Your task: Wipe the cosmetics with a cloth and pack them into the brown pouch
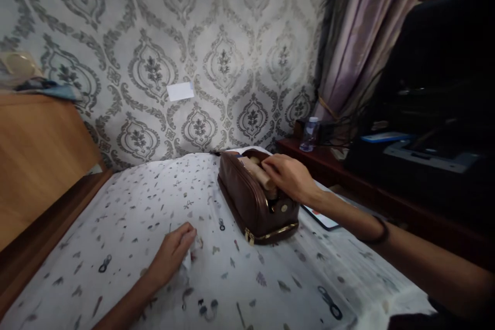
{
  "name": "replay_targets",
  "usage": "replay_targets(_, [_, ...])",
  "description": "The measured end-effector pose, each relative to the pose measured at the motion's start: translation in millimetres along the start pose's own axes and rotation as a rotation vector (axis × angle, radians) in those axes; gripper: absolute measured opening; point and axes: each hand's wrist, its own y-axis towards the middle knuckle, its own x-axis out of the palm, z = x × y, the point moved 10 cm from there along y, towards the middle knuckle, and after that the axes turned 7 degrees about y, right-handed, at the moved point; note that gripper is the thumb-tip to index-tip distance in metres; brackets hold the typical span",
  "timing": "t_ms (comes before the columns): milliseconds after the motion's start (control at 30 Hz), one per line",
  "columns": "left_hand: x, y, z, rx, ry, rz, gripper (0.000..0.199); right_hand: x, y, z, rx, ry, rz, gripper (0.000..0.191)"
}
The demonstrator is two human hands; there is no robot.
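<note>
A brown leather toiletry bag with gold zips stands unzipped on the patterned bedsheet. A beige tube lies among other items in its opening. My right hand is at the bag's open top, fingers curled beside the tube; what they grip, if anything, is hidden. Low over the sheet, left of the bag, my left hand is closed. A small whitish, crumpled-looking bit shows beneath its fingers, too blurred to name.
Behind my right forearm lies a tablet-like device with a lit screen. A clear bottle stands on the dark red ledge, near cables. A wooden panel borders the bed at left, and a patterned wall rises behind.
</note>
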Motion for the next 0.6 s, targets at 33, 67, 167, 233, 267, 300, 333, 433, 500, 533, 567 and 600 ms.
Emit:
replay_targets(33, [-8.7,1.6,1.2,-0.002,0.051,0.012,0.046,-6.7,-4.9,5.6,-0.013,0.056,0.067,0.032])
replay_targets(67, [-18.3,3.1,2.1,0.001,0.115,0.024,0.044,-13.3,-10.4,13.3,-0.009,0.114,0.133,0.032])
replay_targets(167, [-51.2,6.1,-2.8,0.015,0.416,0.093,0.040,-24.2,-27.4,40.0,0.058,0.270,0.247,0.031])
replay_targets(233, [-72.1,6.9,-19.6,-0.015,0.661,0.150,0.045,-25.5,-37.6,55.6,0.124,0.344,0.279,0.032])
replay_targets(267, [-79.7,7.3,-30.8,-0.028,0.770,0.164,0.049,-24.7,-41.9,62.1,0.156,0.376,0.286,0.033])
replay_targets(300, [-84.8,7.8,-44.7,-0.047,0.862,0.156,0.054,-23.0,-45.6,67.9,0.184,0.409,0.288,0.034])
replay_targets(333, [-86.6,8.6,-62.2,-0.083,0.914,0.107,0.059,-20.2,-48.3,72.9,0.207,0.446,0.283,0.036])
replay_targets(433, [-88.6,8.3,-110.8,-0.214,0.868,-0.085,0.079,-9.4,-52.4,84.6,0.248,0.576,0.257,0.039])
replay_targets(500, [-94.2,10.1,-117.5,-0.206,0.766,-0.129,0.084,-3.4,-53.0,90.9,0.259,0.639,0.247,0.041])
replay_targets(533, [-99.4,12.6,-113.2,-0.178,0.724,-0.119,0.084,-0.8,-52.9,93.7,0.264,0.660,0.244,0.041])
replay_targets(567, [-105.3,15.8,-105.8,-0.145,0.695,-0.099,0.081,1.9,-52.7,96.3,0.268,0.679,0.240,0.042])
replay_targets(600, [-110.9,19.7,-96.3,-0.111,0.684,-0.073,0.076,4.8,-52.3,98.8,0.274,0.699,0.234,0.043])
